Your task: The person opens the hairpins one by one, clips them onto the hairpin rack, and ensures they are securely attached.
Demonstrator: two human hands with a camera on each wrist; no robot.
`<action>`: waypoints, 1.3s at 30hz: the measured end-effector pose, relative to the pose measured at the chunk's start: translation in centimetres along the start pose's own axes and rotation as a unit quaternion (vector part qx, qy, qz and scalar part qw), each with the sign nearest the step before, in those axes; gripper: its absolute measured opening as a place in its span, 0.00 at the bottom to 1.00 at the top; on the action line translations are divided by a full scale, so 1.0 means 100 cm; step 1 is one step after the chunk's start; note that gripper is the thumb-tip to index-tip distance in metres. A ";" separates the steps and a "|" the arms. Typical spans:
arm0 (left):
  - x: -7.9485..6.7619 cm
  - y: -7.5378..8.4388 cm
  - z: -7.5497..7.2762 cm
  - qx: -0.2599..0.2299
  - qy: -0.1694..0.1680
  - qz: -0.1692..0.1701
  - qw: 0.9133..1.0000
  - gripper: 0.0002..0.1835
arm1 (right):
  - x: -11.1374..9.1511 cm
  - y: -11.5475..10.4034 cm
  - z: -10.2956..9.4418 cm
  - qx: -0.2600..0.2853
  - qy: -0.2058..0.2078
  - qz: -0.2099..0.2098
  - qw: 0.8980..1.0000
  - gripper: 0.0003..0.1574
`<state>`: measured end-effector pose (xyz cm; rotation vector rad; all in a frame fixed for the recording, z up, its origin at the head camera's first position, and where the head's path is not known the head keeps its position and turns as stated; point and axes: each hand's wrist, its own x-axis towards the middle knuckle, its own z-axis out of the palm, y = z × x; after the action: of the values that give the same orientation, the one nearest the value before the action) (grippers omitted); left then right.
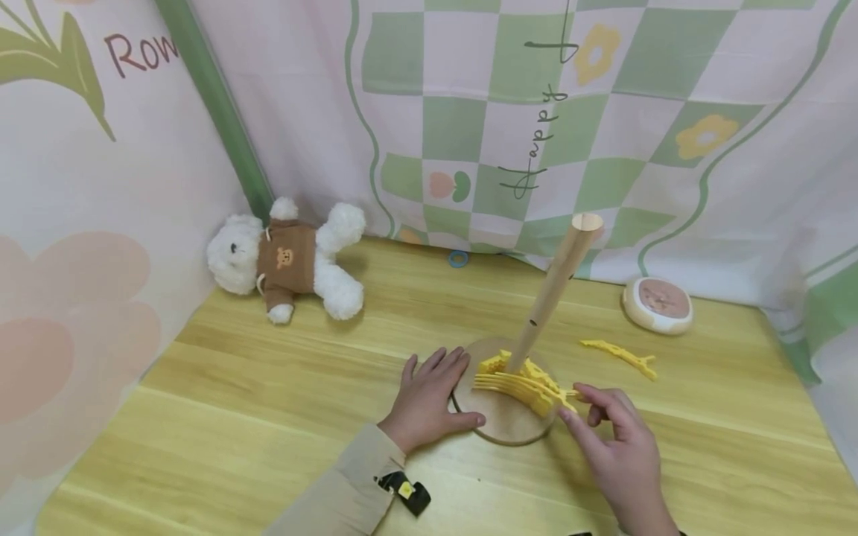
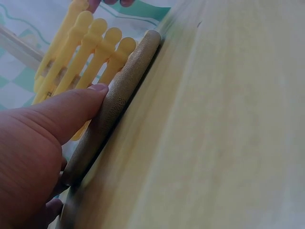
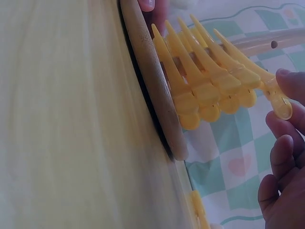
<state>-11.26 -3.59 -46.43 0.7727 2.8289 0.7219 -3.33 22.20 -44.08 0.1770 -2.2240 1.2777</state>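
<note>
A pale wooden rod (image 1: pixel 556 286) stands up from a round wooden base (image 1: pixel 512 428). Around the rod's foot, several yellow plastic pieces (image 1: pixel 516 388) are stacked; they are long and tapered, with rounded ends seen close up in the right wrist view. My right hand (image 1: pixel 620 447) pinches the rounded end of the topmost yellow piece (image 3: pixel 281 106) between thumb and fingertips, at the stack's right side. The left hand (image 1: pixel 429 402) rests on the base's left edge with its fingers stretched out and its thumb (image 2: pixel 88 102) at the near rim.
Behind my right hand lies a loose yellow piece (image 1: pixel 620 357) with a forked end. A round white-and-pink object (image 1: pixel 660 304) sits at the back right, a small blue ring (image 1: pixel 458 259) by the curtain (image 1: pixel 456 126). A white plush toy (image 1: pixel 291 257) lies at the back left.
</note>
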 end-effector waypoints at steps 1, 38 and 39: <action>0.000 0.000 0.000 0.001 0.000 0.000 1.000 0.53 | 0.000 0.000 0.000 0.001 0.001 0.001 1.000 0.28; 0.000 0.001 0.000 0.001 -0.006 -0.007 1.000 0.53 | -0.006 0.000 0.009 0.063 0.016 0.045 0.997 0.39; 0.000 0.001 0.000 0.001 -0.006 -0.007 1.000 0.53 | -0.006 0.000 0.008 0.069 0.016 0.049 0.996 0.42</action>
<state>-11.26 -3.50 -46.34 0.7540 2.8220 0.7098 -3.14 21.42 -44.71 0.0993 -2.1417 1.4771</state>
